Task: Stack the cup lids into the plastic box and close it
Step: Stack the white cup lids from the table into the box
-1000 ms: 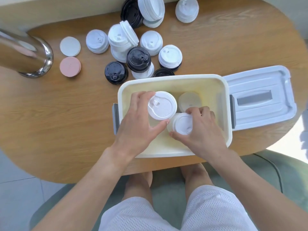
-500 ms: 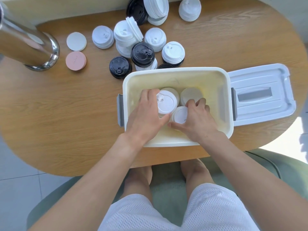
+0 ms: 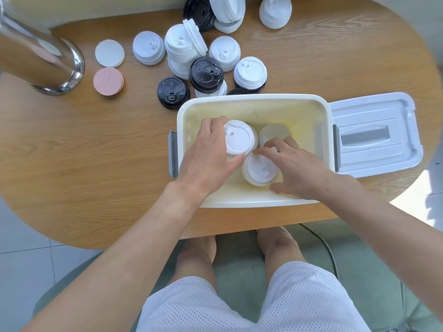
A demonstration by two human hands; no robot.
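The cream plastic box [image 3: 309, 109] stands open at the table's near edge. Its grey-white box lid [image 3: 374, 135] lies flat to the right. My left hand [image 3: 211, 154] reaches into the box and grips a white cup lid [image 3: 239, 140] on top of a short stack. My right hand [image 3: 299, 168] hovers with fingers spread around a second white cup lid [image 3: 260, 170] that rests low in the box. A third pale lid [image 3: 274, 133] lies behind it. Several loose white and black lids [image 3: 206, 73] sit beyond the box.
A shiny metal cylinder [image 3: 43, 61] stands at the far left. Beside it lie a flat white disc [image 3: 109, 53] and a pink disc [image 3: 108, 81]. The box's grey latch [image 3: 173, 154] juts out on its left side. My knees and a green chair are under the table edge.
Both hands sank deeper into the box with their lids. My right hand's fingers have spread, uncovering its lid. The camera view shifted slightly.
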